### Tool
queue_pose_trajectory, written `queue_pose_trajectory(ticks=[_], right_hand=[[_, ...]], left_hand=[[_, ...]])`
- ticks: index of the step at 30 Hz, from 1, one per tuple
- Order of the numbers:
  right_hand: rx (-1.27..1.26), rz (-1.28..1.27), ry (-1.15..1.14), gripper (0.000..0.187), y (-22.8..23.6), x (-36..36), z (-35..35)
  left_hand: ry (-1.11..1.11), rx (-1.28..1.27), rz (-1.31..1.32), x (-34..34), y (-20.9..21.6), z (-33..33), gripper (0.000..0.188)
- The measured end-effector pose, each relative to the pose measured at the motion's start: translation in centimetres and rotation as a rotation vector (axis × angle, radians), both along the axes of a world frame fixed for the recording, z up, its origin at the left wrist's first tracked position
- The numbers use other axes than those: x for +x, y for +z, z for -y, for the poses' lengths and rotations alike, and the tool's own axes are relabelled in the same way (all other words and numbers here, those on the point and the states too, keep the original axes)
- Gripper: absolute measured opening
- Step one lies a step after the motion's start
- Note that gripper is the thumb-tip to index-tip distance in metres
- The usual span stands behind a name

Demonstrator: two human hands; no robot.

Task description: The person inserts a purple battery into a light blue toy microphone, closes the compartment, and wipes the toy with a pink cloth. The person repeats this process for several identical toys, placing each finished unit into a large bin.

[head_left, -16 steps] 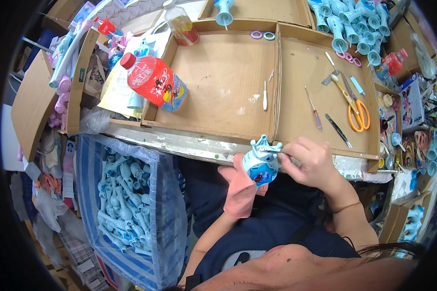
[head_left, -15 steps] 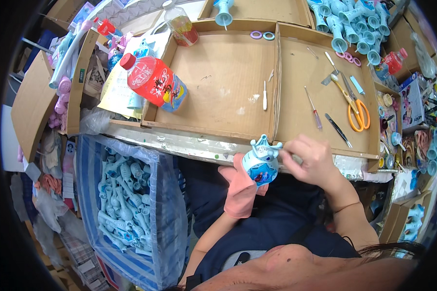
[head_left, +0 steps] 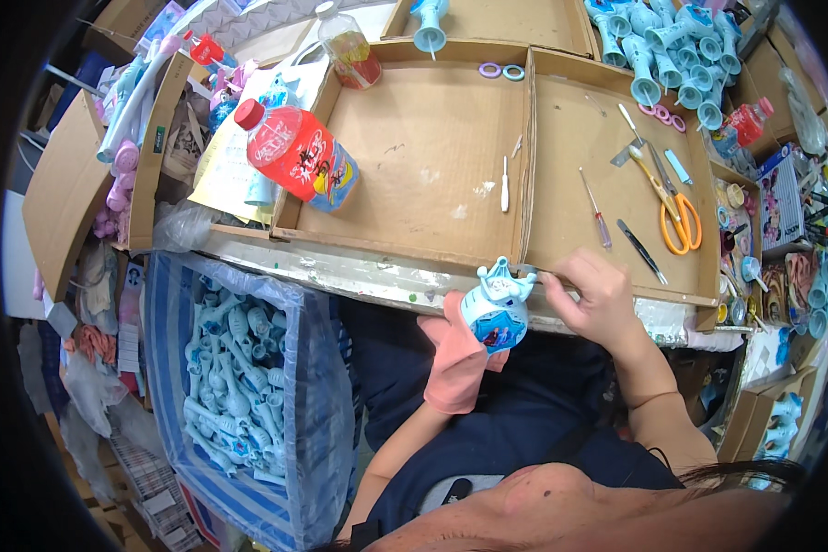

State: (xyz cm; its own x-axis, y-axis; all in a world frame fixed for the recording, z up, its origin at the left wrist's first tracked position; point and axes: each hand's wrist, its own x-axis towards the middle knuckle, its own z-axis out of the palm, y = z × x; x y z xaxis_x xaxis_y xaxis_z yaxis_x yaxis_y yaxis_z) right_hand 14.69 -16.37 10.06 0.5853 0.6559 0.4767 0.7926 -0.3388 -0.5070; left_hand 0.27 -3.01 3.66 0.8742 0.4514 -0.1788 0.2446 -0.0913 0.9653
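My left hand (head_left: 454, 354), covered by a salmon-pink cloth, is closed round a light-blue plastic toy piece (head_left: 484, 311). The piece has a crown-shaped top and a darker blue picture panel on its front. It is held upright above my lap, just in front of the table edge. My right hand (head_left: 596, 296) is beside the crown on the right, its thumb and fingers pinched together. A thin, small thing seems to stick out of the pinch toward the crown; it is too small to name.
Shallow cardboard trays (head_left: 405, 235) cover the table, with orange-handled scissors (head_left: 677, 221), tweezers (head_left: 641, 250) and a screwdriver (head_left: 596, 210) in the right one. A red-labelled bottle (head_left: 299, 158) leans at left. A striped bag (head_left: 317, 405) holds many light-blue toy parts.
My right hand has shifted slightly, its fingers turned at the crown's right side, and a thin thing now shows between them. My left hand and the toy piece stay nearly in place.
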Motion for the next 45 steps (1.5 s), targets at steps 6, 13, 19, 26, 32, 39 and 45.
queue_pose_trajectory(ticks=[6, 13, 19, 26, 32, 39, 45], right_hand=[[0.071, -0.150, 0.081, 0.006, -0.5, -0.2, -0.1], [0.558, -1.184, 0.247, 0.019, -2.4, -1.4, -0.4], [0.911, -1.636, 0.291, 0.023, -3.6, -2.6, -0.6], [0.949, -1.664, 0.374, 0.025, -3.6, -2.0, -0.6], [1.089, -1.729, 0.311, 0.028, -2.6, 0.5, -1.6], [1.232, -1.827, 0.146, 0.029, -1.6, 3.6, -4.1], [0.958, -1.394, 0.061, 0.021, -2.6, 1.3, -3.3]], left_hand=[[-0.011, 0.293, -0.028, -0.1, 0.8, 0.2, 0.035], [-0.021, 1.005, -0.137, 0.3, 1.3, 1.2, 0.050], [-0.024, 1.258, 0.308, 0.0, 1.7, -0.2, 0.035], [-0.189, 0.439, 0.305, 1.0, 2.0, -1.0, 0.024], [-0.277, 0.500, -0.077, -1.1, -0.2, -0.5, 0.029], [-0.118, -0.674, -0.012, -2.3, 1.3, -0.7, 0.045], [0.037, -1.060, -0.100, -0.6, 4.0, -1.3, 0.062]])
